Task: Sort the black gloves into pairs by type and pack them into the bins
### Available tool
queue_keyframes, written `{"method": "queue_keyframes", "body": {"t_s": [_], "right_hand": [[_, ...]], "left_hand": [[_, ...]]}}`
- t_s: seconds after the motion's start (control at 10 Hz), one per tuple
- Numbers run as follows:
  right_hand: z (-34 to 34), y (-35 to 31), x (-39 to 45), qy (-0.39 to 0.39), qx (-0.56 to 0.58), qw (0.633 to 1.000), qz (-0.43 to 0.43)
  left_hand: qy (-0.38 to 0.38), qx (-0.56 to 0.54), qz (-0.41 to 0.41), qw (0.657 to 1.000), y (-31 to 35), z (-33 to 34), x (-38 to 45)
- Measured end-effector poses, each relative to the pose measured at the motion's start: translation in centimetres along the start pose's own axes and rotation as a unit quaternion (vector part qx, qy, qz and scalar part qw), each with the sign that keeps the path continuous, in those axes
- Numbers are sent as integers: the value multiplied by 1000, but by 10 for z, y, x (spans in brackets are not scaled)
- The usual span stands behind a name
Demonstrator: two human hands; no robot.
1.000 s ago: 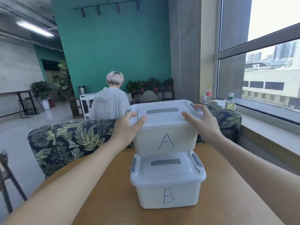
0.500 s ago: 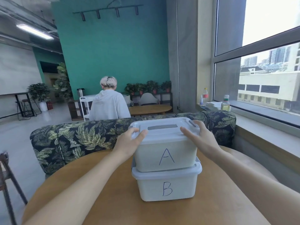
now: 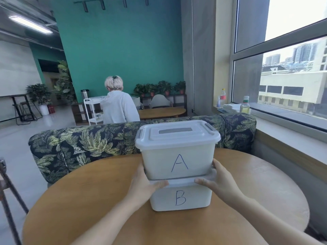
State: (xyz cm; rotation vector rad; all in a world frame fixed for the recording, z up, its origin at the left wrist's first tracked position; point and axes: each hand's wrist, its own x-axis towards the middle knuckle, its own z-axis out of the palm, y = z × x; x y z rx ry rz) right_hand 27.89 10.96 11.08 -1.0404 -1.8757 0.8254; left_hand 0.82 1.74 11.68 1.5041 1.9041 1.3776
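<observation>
On the round wooden counter [image 3: 88, 200], the left hand [image 3: 143, 186] and right hand [image 3: 218, 183] clasp the lid rim of bin B [image 3: 180, 198] from either side, thumbs laid along its front edge, fingers curled round the ends. Bin A [image 3: 177, 149], lid closed, is stacked on top. No gloves show. Beyond stands a leaf-print sofa [image 3: 85, 145].

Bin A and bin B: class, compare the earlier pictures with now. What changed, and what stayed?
The white lidded plastic bin marked A came down onto the white bin marked B. The left hand and right hand let go of A's lid and dropped to grip B's rim. Both lids stay closed; B stays on the round wooden table.
</observation>
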Motion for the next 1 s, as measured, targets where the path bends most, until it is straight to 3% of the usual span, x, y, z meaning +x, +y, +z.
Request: {"method": "queue_keyframes", "body": {"t_s": [0.8, 0.9, 1.0], "right_hand": [[38, 24, 75, 40, -78, 996, 32], [25, 6, 56, 77, -104, 991, 26], [13, -26, 39, 139, -75, 987, -33]], "left_hand": [[33, 62, -8, 997, -22, 1, 64], [73, 106, -30, 991, -9, -10, 51], [148, 163, -5, 975, 14, -20, 37]]}}
